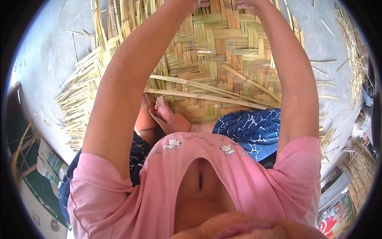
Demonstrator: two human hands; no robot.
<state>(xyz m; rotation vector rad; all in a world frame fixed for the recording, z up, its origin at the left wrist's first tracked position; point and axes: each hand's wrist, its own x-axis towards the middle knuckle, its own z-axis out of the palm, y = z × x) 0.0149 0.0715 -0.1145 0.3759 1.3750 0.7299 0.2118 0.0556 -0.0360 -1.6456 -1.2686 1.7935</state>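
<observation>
A mat of flat split-cane strips (223,40), woven in a slanting pattern, spreads out in front of me. Both my arms reach forward over it to the top edge of the picture. Only a sliver of my left hand (203,3) shows there, beside a bangle at the wrist. My right hand (247,5) is a little to its right, also cut off by the edge. Both are at the mat's far strips, but their fingers are mostly out of sight. Several loose cane strips (207,95) lie across the near part of the mat, and a shorter cane piece (252,83) slants beside them.
Unwoven strip ends (81,95) fan out along the mat's left side. My bare foot (164,110) rests at its near edge. Grey floor (47,59) with scattered cane bits surrounds it. Bundles of thin dry stalks (354,51) lie at the far right.
</observation>
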